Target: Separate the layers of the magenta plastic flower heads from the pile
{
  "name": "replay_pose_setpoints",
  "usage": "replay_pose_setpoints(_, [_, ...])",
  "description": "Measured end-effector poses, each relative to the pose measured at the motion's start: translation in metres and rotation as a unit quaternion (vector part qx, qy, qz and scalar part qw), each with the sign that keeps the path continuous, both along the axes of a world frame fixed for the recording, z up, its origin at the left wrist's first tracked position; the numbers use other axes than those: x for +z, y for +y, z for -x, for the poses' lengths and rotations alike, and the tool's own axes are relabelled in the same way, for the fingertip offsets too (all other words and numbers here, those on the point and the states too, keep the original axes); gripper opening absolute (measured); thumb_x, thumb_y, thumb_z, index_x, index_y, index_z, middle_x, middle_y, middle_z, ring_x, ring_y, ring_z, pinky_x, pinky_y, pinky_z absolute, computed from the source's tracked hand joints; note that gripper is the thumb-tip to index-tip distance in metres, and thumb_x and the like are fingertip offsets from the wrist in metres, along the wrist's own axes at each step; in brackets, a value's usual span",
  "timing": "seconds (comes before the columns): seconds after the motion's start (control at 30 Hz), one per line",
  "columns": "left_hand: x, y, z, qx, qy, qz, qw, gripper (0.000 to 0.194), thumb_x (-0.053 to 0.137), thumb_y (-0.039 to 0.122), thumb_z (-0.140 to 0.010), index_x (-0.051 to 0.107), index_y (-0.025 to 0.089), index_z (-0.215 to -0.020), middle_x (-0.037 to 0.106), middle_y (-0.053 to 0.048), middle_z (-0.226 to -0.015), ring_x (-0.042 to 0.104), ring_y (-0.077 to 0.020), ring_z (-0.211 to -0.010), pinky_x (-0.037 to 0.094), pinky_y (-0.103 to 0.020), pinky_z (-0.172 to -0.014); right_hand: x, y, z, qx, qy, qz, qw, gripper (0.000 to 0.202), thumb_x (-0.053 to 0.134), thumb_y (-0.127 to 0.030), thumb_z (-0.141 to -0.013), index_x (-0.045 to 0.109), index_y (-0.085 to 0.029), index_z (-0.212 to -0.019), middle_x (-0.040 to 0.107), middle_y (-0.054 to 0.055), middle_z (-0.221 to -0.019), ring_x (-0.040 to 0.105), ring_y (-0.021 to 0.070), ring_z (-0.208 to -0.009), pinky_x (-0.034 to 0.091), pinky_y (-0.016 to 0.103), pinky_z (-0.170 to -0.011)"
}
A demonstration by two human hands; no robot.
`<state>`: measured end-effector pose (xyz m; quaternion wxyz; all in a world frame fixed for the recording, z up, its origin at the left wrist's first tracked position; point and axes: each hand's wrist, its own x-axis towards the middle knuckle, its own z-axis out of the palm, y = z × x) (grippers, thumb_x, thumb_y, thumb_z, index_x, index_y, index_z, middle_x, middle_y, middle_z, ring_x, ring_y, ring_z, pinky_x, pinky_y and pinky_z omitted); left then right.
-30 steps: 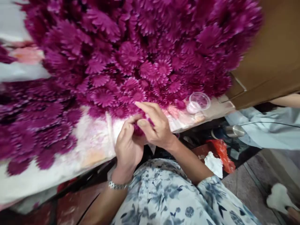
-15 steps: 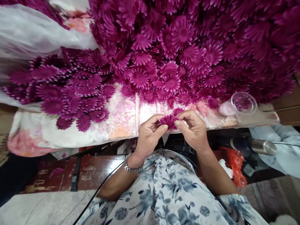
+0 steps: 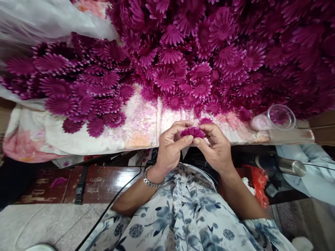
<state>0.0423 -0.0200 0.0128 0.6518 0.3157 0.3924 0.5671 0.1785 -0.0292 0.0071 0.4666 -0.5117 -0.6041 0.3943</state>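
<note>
1. Just above the near edge of the cream cloth with pink and orange flower print [image 3: 102, 146], a small magenta flower head with narrow petals [image 3: 193, 132] is held between two hands, its petals fanned upward.
2. By its look, this flower head should be very light and soft, probably of thin fabric or plastic. Its petals would likely bend or crease under a hard squeeze, so the firmer middle seems the best place to take hold, with light fingertip pressure; it does not look slippery.
3. The left hand [image 3: 170, 148], with a silvery metal-link band [image 3: 150, 179] at its wrist, is partly curled, thumb and forefinger nearly closed on the flower's left side.
4. The right hand [image 3: 217, 148] mirrors it, thumb at the flower's lower right edge and forefinger arched over behind; its other fingers curl in and are partly hidden.
5. Both forearms angle inward from the near side, thumbs almost meeting.
6. Another bit of magenta petals [image 3: 205, 120] shows just beyond the right forefinger; whether that hand holds it, I cannot tell.
7. On the far side spreads a large heap of magenta flower heads [image 3: 201, 89], with a clear round plastic cup [image 3: 282, 117] to its near right.
</note>
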Motion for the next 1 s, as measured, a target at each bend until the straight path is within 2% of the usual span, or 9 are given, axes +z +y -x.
replay_pose_setpoints(0.17, [0.003, -0.002, -0.003, 0.002, -0.06, 0.022, 0.998, 0.012, 0.077, 0.016, -0.062, 0.066, 0.016, -0.067, 0.062, -0.003, -0.091, 0.06, -0.0143, -0.079, 0.053, -0.026, -0.065, 0.0, -0.003, 0.003, -0.003, -0.004, -0.017, 1.0, 0.026, 0.059, -0.021, -0.082, 0.055, -0.024, -0.108, 0.058, 0.002, -0.096, 0.058, 0.0151, -0.09, 0.048, 0.032, -0.082])
replay_pose_setpoints(0.3, [0.005, -0.002, -0.003, -0.05, -0.093, 0.075, 0.992, 0.017, 0.077, 0.015, -0.062, 0.063, 0.015, -0.073, 0.064, -0.001, -0.079, 0.059, -0.0098, -0.071, 0.05, -0.022, -0.068, 0.004, -0.002, 0.001, -0.013, -0.045, -0.082, 0.996, 0.029, 0.058, -0.017, -0.082, 0.055, -0.024, -0.109, 0.056, 0.003, -0.098, 0.058, 0.0155, -0.089, 0.049, 0.033, -0.081])
replay_pose_setpoints(0.4, [0.005, -0.002, -0.004, -0.065, -0.102, 0.1, 0.988, 0.021, 0.077, 0.017, -0.063, 0.059, 0.015, -0.073, 0.061, 0.003, -0.068, 0.056, -0.0081, -0.066, 0.048, -0.02, -0.069, 0.007, 0.0, -0.001, -0.037, -0.15, -0.165, 0.974, 0.029, 0.059, -0.017, -0.082, 0.055, -0.021, -0.111, 0.057, 0.007, -0.1, 0.056, 0.0182, -0.093, 0.05, 0.035, -0.081])
replay_pose_setpoints(0.5, [0.003, -0.002, -0.005, -0.048, -0.099, 0.113, 0.987, 0.028, 0.079, 0.02, -0.062, 0.06, 0.018, -0.082, 0.064, 0.002, -0.074, 0.059, -0.0099, -0.071, 0.049, -0.022, -0.071, 0.011, 0.0, -0.002, -0.071, -0.232, -0.224, 0.944, 0.027, 0.061, -0.018, -0.082, 0.056, -0.02, -0.108, 0.058, 0.009, -0.098, 0.056, 0.0204, -0.094, 0.049, 0.037, -0.082])
replay_pose_setpoints(0.57, [0.003, -0.002, -0.006, -0.039, -0.092, 0.109, 0.989, 0.031, 0.079, 0.021, -0.061, 0.063, 0.017, -0.088, 0.066, 0.001, -0.078, 0.06, -0.0108, -0.072, 0.049, -0.023, -0.072, 0.013, 0.0, -0.001, -0.067, -0.25, -0.247, 0.934, 0.023, 0.062, -0.019, -0.082, 0.057, -0.021, -0.104, 0.059, 0.007, -0.091, 0.056, 0.0193, -0.089, 0.05, 0.035, -0.078])
replay_pose_setpoints(0.63, [0.003, -0.002, -0.005, -0.041, -0.087, 0.098, 0.99, 0.029, 0.079, 0.022, -0.061, 0.067, 0.016, -0.087, 0.067, -0.001, -0.077, 0.059, -0.0113, -0.071, 0.048, -0.023, -0.071, 0.014, 0.001, 0.0, -0.028, -0.248, -0.247, 0.936, 0.017, 0.061, -0.02, -0.083, 0.058, -0.022, -0.099, 0.059, 0.005, -0.086, 0.057, 0.0177, -0.084, 0.05, 0.033, -0.074])
replay_pose_setpoints(0.77, [0.001, -0.004, 0.0, -0.073, -0.091, 0.105, 0.988, 0.025, 0.072, 0.019, -0.066, 0.071, 0.014, -0.09, 0.068, -0.004, -0.079, 0.061, -0.0149, -0.075, 0.047, -0.027, -0.075, 0.012, 0.009, -0.001, 0.041, -0.198, -0.19, 0.961, 0.009, 0.06, -0.025, -0.084, 0.056, -0.02, -0.091, 0.057, 0.002, -0.078, 0.057, 0.0138, -0.073, 0.049, 0.028, -0.064])
replay_pose_setpoints(0.87, [-0.001, -0.006, 0.003, -0.091, -0.089, 0.097, 0.987, 0.026, 0.069, 0.017, -0.068, 0.072, 0.014, -0.093, 0.07, -0.005, -0.085, 0.062, -0.0177, -0.083, 0.046, -0.03, -0.082, 0.009, 0.013, -0.004, 0.05, -0.193, -0.173, 0.965, 0.009, 0.061, -0.024, -0.083, 0.056, -0.02, -0.089, 0.057, 0.001, -0.076, 0.057, 0.0131, -0.072, 0.048, 0.027, -0.062])
replay_pose_setpoints(1.0, [-0.003, -0.008, 0.001, -0.108, -0.079, 0.075, 0.988, 0.018, 0.071, 0.018, -0.068, 0.072, 0.015, -0.086, 0.07, -0.004, -0.083, 0.062, -0.0176, -0.085, 0.044, -0.031, -0.087, 0.007, 0.013, -0.004, 0.048, -0.219, -0.213, 0.951, 0.006, 0.059, -0.018, -0.084, 0.06, -0.019, -0.09, 0.062, 0.004, -0.078, 0.059, 0.0149, -0.076, 0.05, 0.029, -0.067])
